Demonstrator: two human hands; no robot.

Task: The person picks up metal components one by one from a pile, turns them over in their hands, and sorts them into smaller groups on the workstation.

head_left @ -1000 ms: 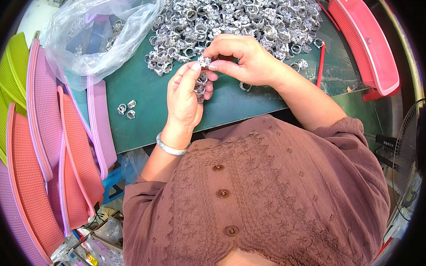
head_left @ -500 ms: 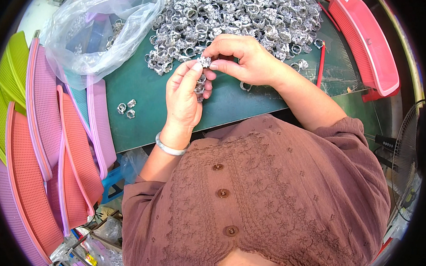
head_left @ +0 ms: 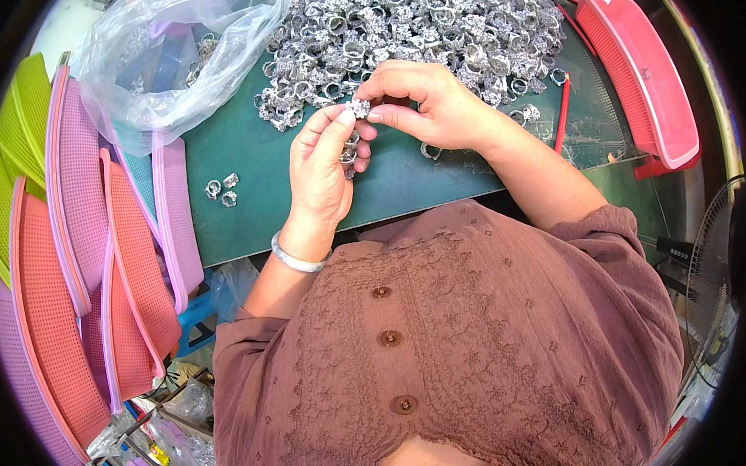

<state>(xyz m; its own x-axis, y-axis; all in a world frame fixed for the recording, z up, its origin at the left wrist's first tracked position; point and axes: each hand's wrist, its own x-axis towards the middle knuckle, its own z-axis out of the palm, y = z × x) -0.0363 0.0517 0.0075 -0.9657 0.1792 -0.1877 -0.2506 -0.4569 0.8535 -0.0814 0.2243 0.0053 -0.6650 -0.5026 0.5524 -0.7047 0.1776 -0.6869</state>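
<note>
A silvery ring [head_left: 358, 108] with a sparkling flower-like top is pinched in my left hand [head_left: 320, 161], between thumb and forefinger. Several more rings [head_left: 348, 156] are tucked in the same palm, under the curled fingers. My right hand [head_left: 431, 108] meets the pinched ring from the right, its thumb and forefinger closed at the ring's edge. Just beyond both hands rises a large heap of similar rings [head_left: 421, 37] on the green table [head_left: 259, 204]. A single ring [head_left: 430, 151] lies on the tabletop below my right hand.
Three loose rings [head_left: 229, 199] lie at the table's left. Behind them sits a clear plastic bag [head_left: 182, 62] with some rings inside. Perforated plastic baskets [head_left: 66, 304] in several colours crowd the left side. At right are a pink basket [head_left: 641, 78], a red stick [head_left: 563, 116] and a fan [head_left: 712, 253].
</note>
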